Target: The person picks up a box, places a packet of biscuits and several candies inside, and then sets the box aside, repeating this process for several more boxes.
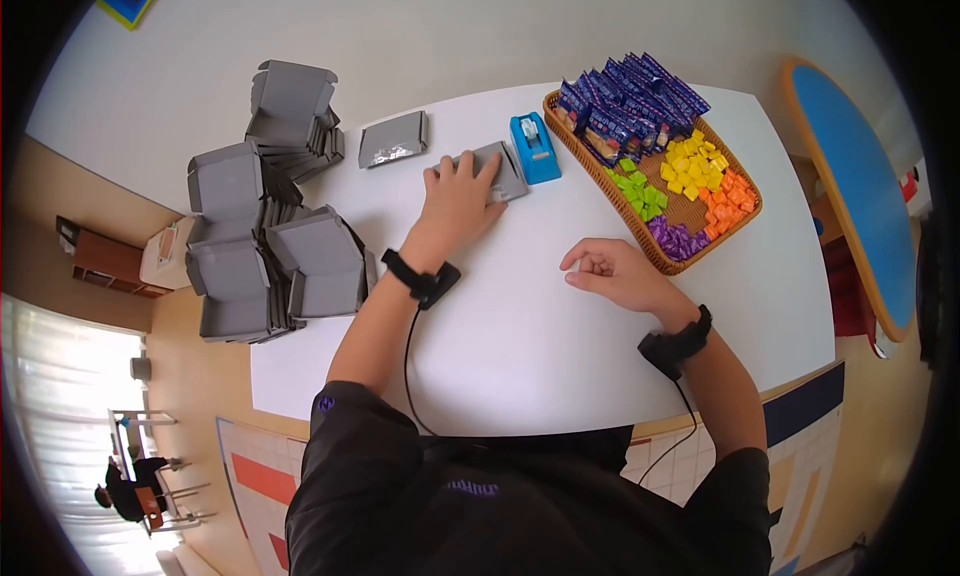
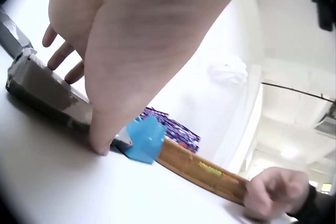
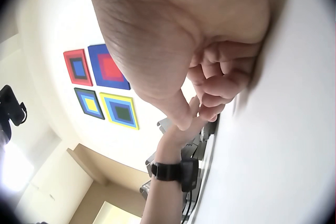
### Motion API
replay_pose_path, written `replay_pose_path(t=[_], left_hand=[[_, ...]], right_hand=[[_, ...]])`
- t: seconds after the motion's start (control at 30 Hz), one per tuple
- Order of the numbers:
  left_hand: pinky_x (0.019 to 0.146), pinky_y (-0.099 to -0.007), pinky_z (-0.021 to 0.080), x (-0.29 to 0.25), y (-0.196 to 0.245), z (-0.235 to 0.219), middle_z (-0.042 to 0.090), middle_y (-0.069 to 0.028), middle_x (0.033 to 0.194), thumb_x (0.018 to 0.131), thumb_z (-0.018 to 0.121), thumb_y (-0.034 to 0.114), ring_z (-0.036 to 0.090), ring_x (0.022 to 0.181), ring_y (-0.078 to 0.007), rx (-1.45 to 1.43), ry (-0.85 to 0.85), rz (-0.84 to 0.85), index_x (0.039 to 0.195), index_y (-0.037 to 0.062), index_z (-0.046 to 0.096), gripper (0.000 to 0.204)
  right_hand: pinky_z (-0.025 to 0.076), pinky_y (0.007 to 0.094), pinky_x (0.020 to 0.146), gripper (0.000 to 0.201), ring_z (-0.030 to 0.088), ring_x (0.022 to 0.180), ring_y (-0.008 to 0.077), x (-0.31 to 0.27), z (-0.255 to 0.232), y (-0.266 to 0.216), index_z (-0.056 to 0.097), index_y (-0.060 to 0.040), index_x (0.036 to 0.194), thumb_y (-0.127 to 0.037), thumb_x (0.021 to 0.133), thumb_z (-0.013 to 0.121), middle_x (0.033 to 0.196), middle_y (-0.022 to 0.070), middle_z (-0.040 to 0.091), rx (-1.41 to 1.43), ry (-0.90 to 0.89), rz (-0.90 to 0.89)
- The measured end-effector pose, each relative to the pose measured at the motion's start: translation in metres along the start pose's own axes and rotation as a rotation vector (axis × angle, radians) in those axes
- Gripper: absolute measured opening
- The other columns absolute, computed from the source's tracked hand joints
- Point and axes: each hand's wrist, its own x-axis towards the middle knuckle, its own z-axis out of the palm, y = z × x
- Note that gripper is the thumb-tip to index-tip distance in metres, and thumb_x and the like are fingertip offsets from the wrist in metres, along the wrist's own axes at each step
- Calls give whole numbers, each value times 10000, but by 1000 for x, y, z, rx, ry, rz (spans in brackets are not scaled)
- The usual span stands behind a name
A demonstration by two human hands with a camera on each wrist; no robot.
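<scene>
My left hand [image 1: 460, 201] lies with fingers spread on a closed grey box [image 1: 510, 176] beside the blue tape dispenser [image 1: 535, 148]. In the left wrist view, the thumb of that hand [image 2: 142, 40] reaches down at the end of the box [image 2: 50, 90], near the blue dispenser [image 2: 144, 139]. My right hand [image 1: 622, 276] rests on the white table left of the wicker basket [image 1: 640, 231], its fingers curled inward and holding nothing. The right wrist view shows this hand [image 3: 178, 40] with curled fingers and the thumb apart from them.
Another closed grey box [image 1: 393, 139] lies at the back. Stacks of open grey boxes [image 1: 225, 191] stand at the left. The basket holds blue packets [image 1: 635, 101] and yellow [image 1: 692, 166], green [image 1: 638, 191], orange [image 1: 730, 204] and purple pieces [image 1: 678, 240]. Cables hang from both wrists.
</scene>
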Motion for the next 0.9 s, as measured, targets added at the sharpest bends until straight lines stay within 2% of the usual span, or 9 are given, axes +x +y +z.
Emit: replay_pose_path(t=[0.1, 0.23, 0.37, 0.47, 0.57, 0.67, 0.7, 0.8, 0.9], left_hand=[[1039, -552, 493, -44, 14, 3, 495, -290, 1466, 809, 790, 239, 538, 1295, -493, 99, 47, 74, 1547, 118, 449, 822], [967, -532, 572, -87, 41, -13, 480, -364, 1440, 818, 769, 178, 570, 1226, -555, 113, 21, 197, 1545, 34, 414, 822], [955, -534, 567, -104, 71, -25, 519, -372, 1407, 856, 743, 165, 597, 1188, -569, 45, 76, 359, 1537, 22, 422, 767], [910, -519, 568, -104, 85, -37, 602, -310, 1343, 873, 720, 148, 621, 1202, -501, -23, 111, 380, 1487, 18, 469, 676], [832, -487, 570, -98, 78, -54, 706, -233, 1183, 898, 697, 141, 699, 1079, -414, -246, 30, 359, 1392, 12, 536, 536], [748, -443, 563, -85, 60, -68, 746, -196, 1037, 937, 671, 132, 729, 888, -385, -535, 6, 233, 1297, 17, 577, 389], [697, -397, 556, -80, 53, -60, 750, -179, 919, 984, 641, 114, 727, 737, -317, -651, 144, 234, 1254, 27, 590, 288], [700, -356, 553, -62, 36, -55, 710, -149, 827, 978, 653, 122, 709, 722, -240, -1001, 42, -15, 1221, 42, 587, 265], [769, -308, 552, -52, 19, -16, 734, -119, 942, 980, 633, 87, 702, 829, -179, -1252, 71, -108, 1249, 57, 582, 275]], right_hand=[[387, 214, 594, 147, 473, 658, 19, 0, -1, 2, 681, -12, 1083, -114, 991, 731, 735, -60, 544, 3, 10, 2], [383, 214, 595, 192, 473, 660, 20, 2, 0, 3, 658, -23, 1144, -132, 1001, 724, 744, -56, 543, 23, 51, 26], [376, 215, 603, 287, 472, 673, 25, 1, 4, 0, 579, -54, 1279, -146, 1030, 686, 756, -52, 536, 72, 126, -2], [372, 217, 616, 312, 477, 697, 30, 0, -1, -4, 526, -76, 1332, -114, 1044, 639, 770, -48, 523, 126, 106, 103], [374, 213, 630, 275, 481, 711, 33, 1, 0, -10, 534, -73, 1310, -74, 1044, 601, 776, -43, 508, 166, 120, 113], [380, 212, 634, 291, 488, 718, 34, 1, -4, 13, 531, -60, 1308, -36, 1025, 592, 781, -38, 503, -79, 146, -2], [385, 212, 635, 277, 491, 719, 34, 0, -1, 10, 535, -58, 1283, -29, 1016, 599, 782, -38, 505, -53, 144, 9], [395, 200, 639, 221, 498, 731, 19, -1, 2, 2, 541, -59, 1191, -5, 989, 614, 804, -45, 516, -8, 125, 31], [405, 182, 644, 155, 504, 738, 3, -2, -5, 4, 535, -65, 1058, 12, 959, 627, 830, -53, 532, -11, 108, 36]])
